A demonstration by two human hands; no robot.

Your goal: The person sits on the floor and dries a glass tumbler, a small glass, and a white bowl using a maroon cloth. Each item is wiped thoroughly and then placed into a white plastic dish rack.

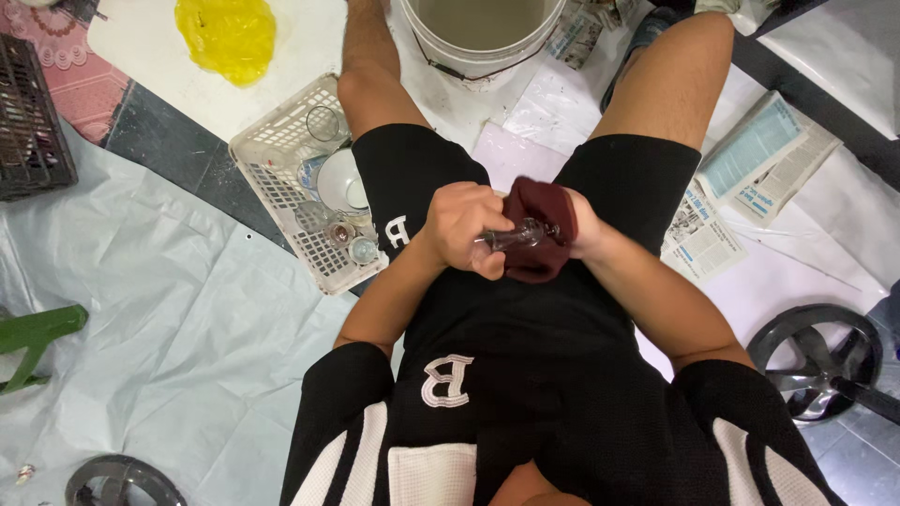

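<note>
My left hand (461, 225) is closed around the stem of a small clear glass (514, 237) held over my lap. My right hand (581, 225) grips a dark red cloth (536, 230) that wraps the bowl end of the glass. Both hands meet above my black shorts, between my thighs. Most of the right hand is hidden by the cloth.
A white plastic basket (272, 169) with several clear glasses and a bowl sits by my left thigh. A white bucket (483, 42) stands between my legs ahead. Newspapers (750, 159) lie right, a yellow bag (227, 36) far left, a black wheel (825, 361) lower right.
</note>
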